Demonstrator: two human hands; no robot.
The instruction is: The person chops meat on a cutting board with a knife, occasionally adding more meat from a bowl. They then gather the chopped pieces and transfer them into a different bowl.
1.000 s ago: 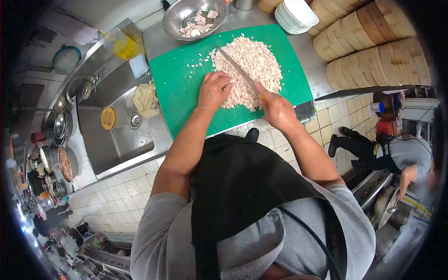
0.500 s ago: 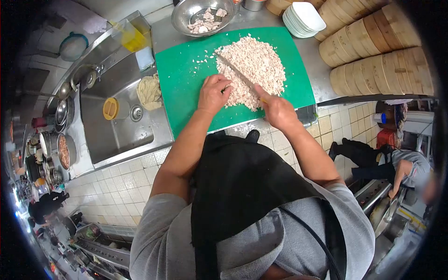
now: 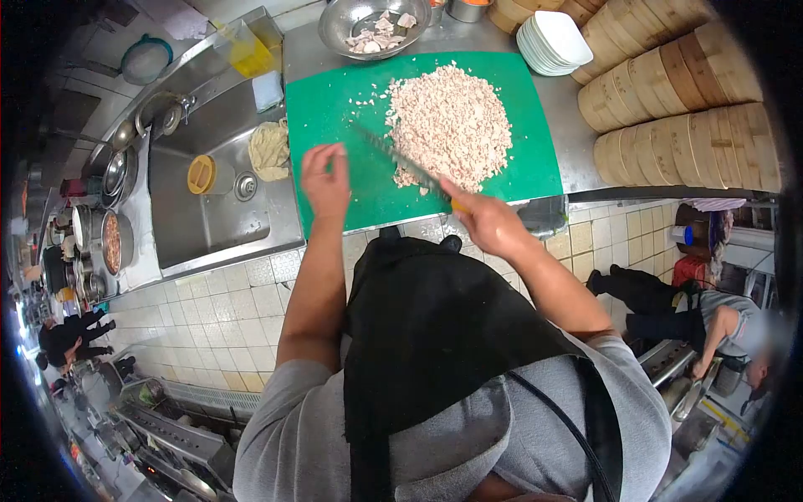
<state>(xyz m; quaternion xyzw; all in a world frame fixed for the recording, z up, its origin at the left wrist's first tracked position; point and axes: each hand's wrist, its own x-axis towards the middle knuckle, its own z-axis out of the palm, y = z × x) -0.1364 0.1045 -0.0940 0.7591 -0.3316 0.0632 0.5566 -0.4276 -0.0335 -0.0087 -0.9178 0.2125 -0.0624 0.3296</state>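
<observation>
**Desk:** What are your hands doing at the counter?

**Cook:** My right hand (image 3: 485, 222) is clenching the yellowish handle of the knife (image 3: 401, 161) just off the near edge of the cutting board (image 3: 335, 109). The blade is slanting away to the left, blurred, and crossing the near fringe of the minced meat (image 3: 452, 125). My left hand (image 3: 324, 180) is hanging open over the board's near left corner, fingers loose and grasping nothing. I cannot tell whether it is touching the green surface.

**Desk:** And how far along is the meat looking?

**Cook:** The pile is lying on the board's right half and reaching toward its far edge. It is looking fine and even, with a few crumbs (image 3: 364, 102) straying toward the far left. I am judging the bulk of the chopping on this batch done. At most a last pass and those strays are remaining.

**Desk:** Is anything waiting beyond the board?

**Cook:** Just past the far edge, a metal bowl (image 3: 335, 33) is holding larger pieces (image 3: 381, 33) that are looking uncut, so I am judging more work left there. To its right, white plates (image 3: 552, 42) are sitting in a stack, and bamboo steamers (image 3: 669, 84) are filling the counter's right end. To the left of the board, the sink (image 3: 209, 234) is holding a cloth (image 3: 269, 151) and a yellow cup (image 3: 201, 174).
</observation>
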